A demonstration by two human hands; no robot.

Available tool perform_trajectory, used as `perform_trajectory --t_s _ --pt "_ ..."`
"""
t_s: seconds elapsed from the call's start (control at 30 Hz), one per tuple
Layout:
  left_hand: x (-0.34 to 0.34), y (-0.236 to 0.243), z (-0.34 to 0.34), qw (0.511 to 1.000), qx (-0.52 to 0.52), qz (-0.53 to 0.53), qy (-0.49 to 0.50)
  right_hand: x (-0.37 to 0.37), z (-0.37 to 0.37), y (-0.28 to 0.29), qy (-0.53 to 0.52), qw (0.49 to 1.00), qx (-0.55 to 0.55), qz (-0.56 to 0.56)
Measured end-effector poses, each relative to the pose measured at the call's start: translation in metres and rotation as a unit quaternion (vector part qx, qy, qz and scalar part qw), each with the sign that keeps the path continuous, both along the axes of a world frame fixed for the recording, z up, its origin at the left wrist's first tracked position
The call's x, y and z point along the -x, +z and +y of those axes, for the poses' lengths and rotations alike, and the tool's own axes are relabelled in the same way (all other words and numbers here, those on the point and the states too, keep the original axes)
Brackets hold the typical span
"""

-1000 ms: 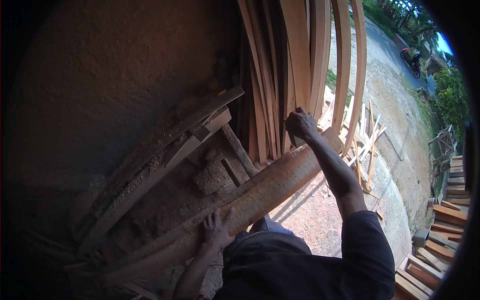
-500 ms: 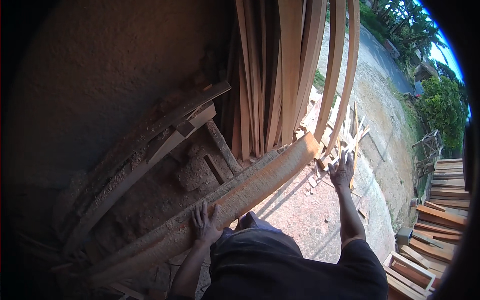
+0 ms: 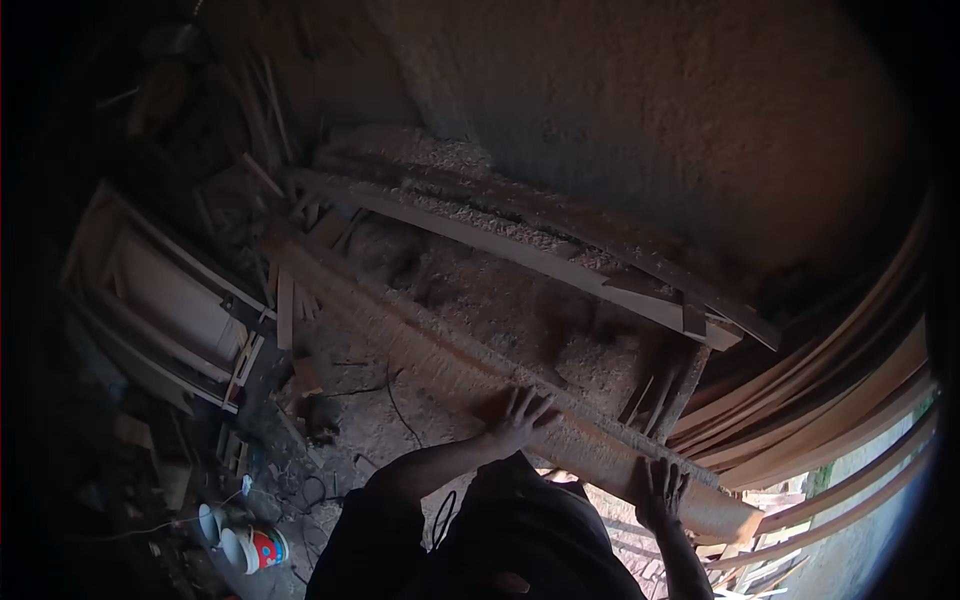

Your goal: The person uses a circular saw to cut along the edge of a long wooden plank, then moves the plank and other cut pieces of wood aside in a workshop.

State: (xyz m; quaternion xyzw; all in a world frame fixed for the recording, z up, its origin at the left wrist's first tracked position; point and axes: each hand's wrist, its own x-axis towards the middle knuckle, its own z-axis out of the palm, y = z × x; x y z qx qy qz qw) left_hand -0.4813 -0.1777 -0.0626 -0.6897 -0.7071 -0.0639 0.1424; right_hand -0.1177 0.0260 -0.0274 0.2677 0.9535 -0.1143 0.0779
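A long wooden beam, thick and dusted with sawdust, runs slantwise in front of my body. My left hand rests on it near the middle, fingers spread. Closer to the beam's sunlit right end lies my right hand, also with fingers stretched out over the wood. Neither hand wraps round the beam. Behind it stands a rough bench whose long plank carries heaps of wood shavings.
Tall boards lean together at the right. A wooden frame lies at the left, above a white and red bucket. Offcuts and a dark cable litter the floor. A bare wall closes off the back.
The view has swung to the left, into the darker workshop. My right hand, earlier off the beam's end in the air, now lies on the beam. My left hand remains on the wood.
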Motion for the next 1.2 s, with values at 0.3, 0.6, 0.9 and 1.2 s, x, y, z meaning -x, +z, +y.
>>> perform_trajectory --t_s 0.3,0.6,0.9,1.2 --pt "0.028 0.053 0.045 0.894 0.369 -0.252 -0.030 0.023 0.066 0.048 0.078 0.970 0.166 -0.159" --pt "0.044 0.080 0.086 0.906 0.367 -0.204 -0.048 0.021 0.088 0.017 0.042 0.988 0.078 -0.129" --pt "-0.023 0.128 -0.001 0.957 -0.045 -0.286 0.016 0.024 0.065 0.087 0.005 0.981 0.155 -0.113" --pt "-0.081 0.084 -0.028 0.944 -0.089 -0.316 0.030 0.022 0.033 0.066 -0.023 0.997 0.072 0.001"
